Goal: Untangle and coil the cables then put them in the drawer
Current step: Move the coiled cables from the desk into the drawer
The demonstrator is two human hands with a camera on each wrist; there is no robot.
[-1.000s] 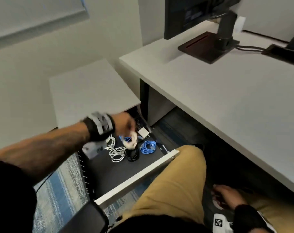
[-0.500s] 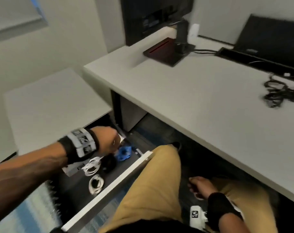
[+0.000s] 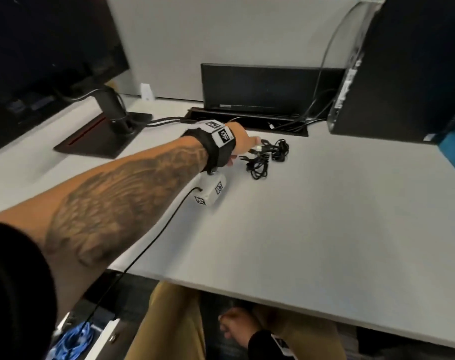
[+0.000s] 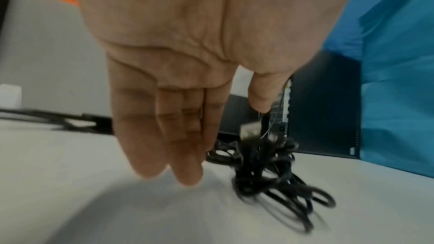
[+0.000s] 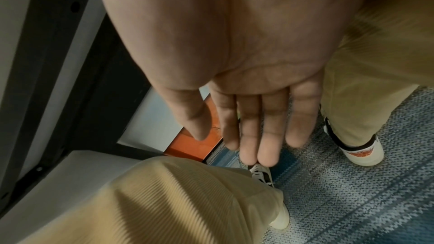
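Black monitor stand beside cables

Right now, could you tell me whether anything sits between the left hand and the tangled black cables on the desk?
Nothing visible does. The left hand, fingers straight, reaches over bare desk right beside the tangled black cables.

Black cable tangle on pale grey counter; blue coiled cable in white-fronted drawer. Trousers tan with fine ribbing; carpet grey-blue with speckled weave and blue stripes. Wristband black with white tags bearing black marks; forearm carries dark feathered tattoo.
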